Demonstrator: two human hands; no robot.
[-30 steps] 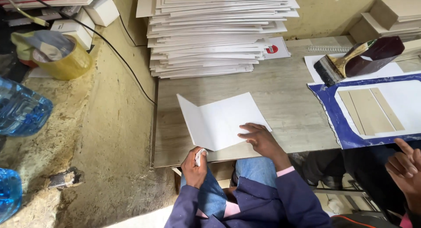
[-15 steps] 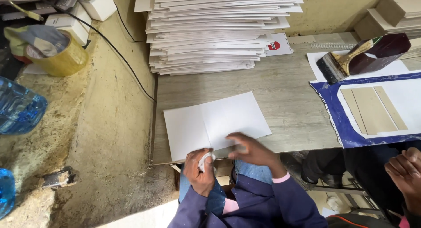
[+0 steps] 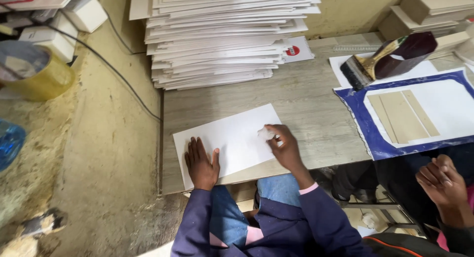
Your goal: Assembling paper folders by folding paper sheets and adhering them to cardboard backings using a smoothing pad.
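While the white folded card [image 3: 232,141] lay flat at the counter [image 3: 306,104] front edge, left hand [image 3: 201,163] pressed open-palmed on it; right hand [image 3: 284,146] pinched a small white wad [image 3: 266,133] against it. Card looked light, stiffish, smooth; best gripped by an edge. Stack of similar boards [image 3: 222,34] sat behind, glue brush [image 3: 390,59] right.
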